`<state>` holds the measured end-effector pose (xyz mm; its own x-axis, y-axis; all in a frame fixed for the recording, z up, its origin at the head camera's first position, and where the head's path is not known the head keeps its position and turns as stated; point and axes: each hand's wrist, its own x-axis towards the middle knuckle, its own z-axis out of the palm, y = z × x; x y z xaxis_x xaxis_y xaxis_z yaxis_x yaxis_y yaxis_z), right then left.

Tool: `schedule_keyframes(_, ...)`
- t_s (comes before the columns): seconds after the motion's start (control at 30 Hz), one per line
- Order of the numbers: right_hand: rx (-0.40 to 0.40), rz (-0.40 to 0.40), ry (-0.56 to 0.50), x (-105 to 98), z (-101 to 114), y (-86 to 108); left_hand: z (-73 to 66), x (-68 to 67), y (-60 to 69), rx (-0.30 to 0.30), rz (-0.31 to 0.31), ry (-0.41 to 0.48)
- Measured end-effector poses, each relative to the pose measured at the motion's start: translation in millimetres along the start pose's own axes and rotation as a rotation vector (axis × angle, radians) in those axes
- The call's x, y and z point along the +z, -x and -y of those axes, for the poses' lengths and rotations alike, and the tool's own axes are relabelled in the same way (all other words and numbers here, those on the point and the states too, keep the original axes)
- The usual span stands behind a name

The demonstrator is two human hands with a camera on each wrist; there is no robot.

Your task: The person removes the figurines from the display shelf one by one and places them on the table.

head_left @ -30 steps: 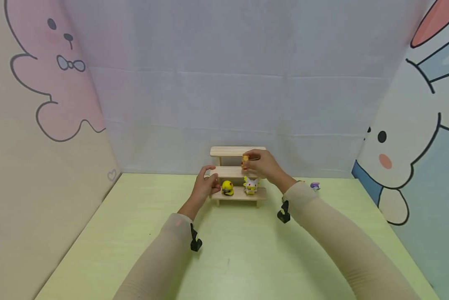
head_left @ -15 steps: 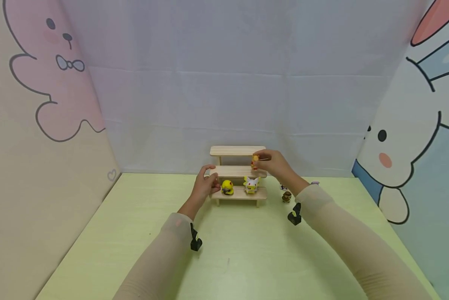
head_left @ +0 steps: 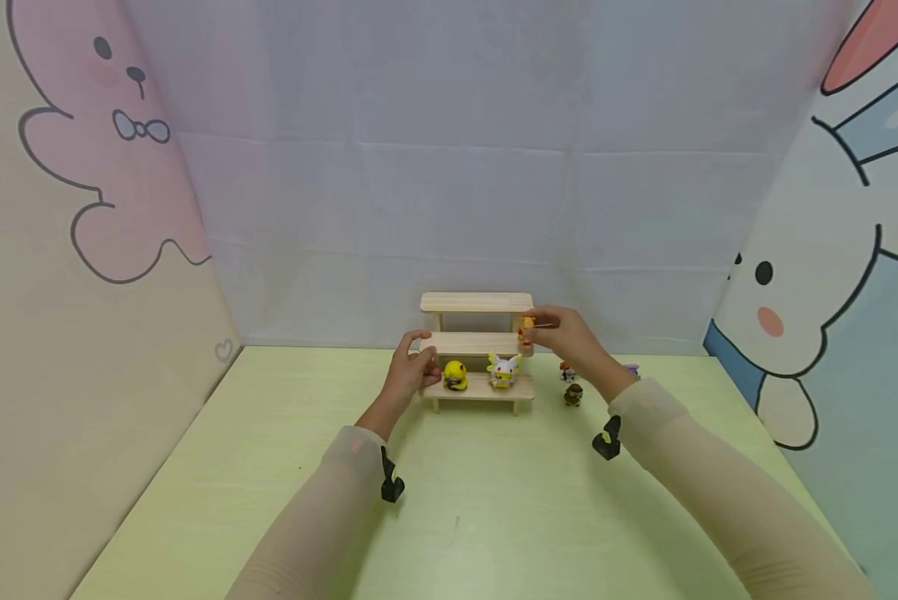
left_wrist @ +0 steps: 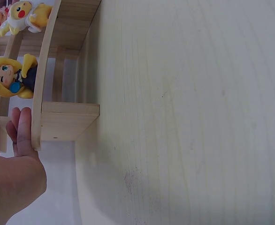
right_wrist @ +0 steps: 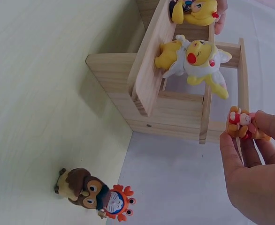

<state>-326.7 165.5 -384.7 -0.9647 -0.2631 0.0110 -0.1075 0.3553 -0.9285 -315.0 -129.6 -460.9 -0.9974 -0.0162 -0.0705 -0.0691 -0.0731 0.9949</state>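
A three-tier wooden display shelf (head_left: 479, 302) stands at the back of the table. My left hand (head_left: 407, 364) holds its left end near the middle tier, fingers reaching between the boards in the left wrist view. My right hand (head_left: 569, 336) pinches a small orange-and-red figurine (right_wrist: 243, 123) by its sides, near the right end of the middle tier. Whether the figurine touches the board, I cannot tell. On the bottom tier sit a yellow-haired girl figurine (left_wrist: 8, 77) and, to its right, a yellow figurine in a white hood (right_wrist: 194, 58).
Right of the shelf, an owl figurine (right_wrist: 83, 187) stands on the table with an orange crab-hatted figurine (right_wrist: 116, 202) behind it. A purple figurine (head_left: 632, 369) lies farther right, partly behind the right forearm. A pale cloth (head_left: 449, 167) hangs behind the shelf.
My right hand has moved rightward along the middle tier with the orange-and-red figurine, uncovering the owl and crab-hatted figurines. My left hand stays at the shelf's left end.
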Motion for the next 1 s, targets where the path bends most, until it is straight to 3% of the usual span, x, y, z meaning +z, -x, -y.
schedule_keyframes(0.5,-0.002,-0.005,0.027,-18,-24,11.5,-1.0,-0.5,-1.4,-0.003,-0.007,-0.027)
schedule_keyframes(1.0,0.075,-0.01,0.049,-33,-40,31.5,-3.1,-2.0,1.8,0.003,-0.005,-0.034)
